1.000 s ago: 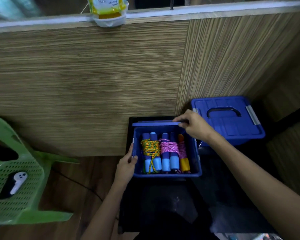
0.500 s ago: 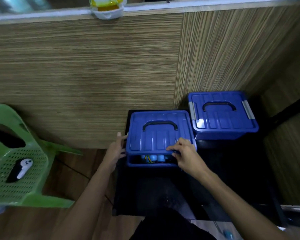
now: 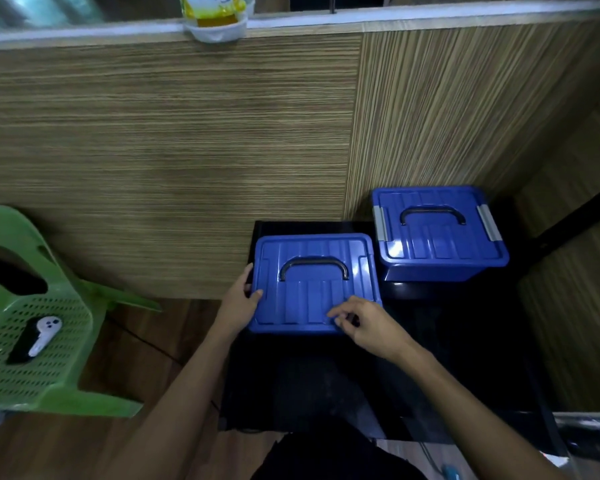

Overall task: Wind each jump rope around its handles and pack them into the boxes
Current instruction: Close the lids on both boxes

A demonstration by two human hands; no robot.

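**Two lidded blue boxes on a dark worktop**

Nearest, the right hand point(image 3: 371, 327) hovers over the front right corner of the near blue box point(image 3: 312, 289), fingers loosely curled and holding nothing; whether the fingertips touch the lid is hard to tell. The left hand point(image 3: 238, 303) holds the box's left edge, thumb on top of the lid and fingers curled down the side. This box sits at the front left of the black worktop point(image 3: 430, 375), its lid fully on and a dark carry handle point(image 3: 314, 266) lying flat across it. Nothing inside can be seen.

Just beyond, toward the back right corner, stands the second blue box point(image 3: 437, 233), lid on, with grey latches at both ends; its contents are hidden too. No jump ropes show.

Off the worktop to the left, a green plastic chair point(image 3: 32, 323) carries a white and black controller point(image 3: 37, 336) on its seat. Farthest back, a yellow pouch point(image 3: 215, 12) rests on the ledge above the wood panel wall.
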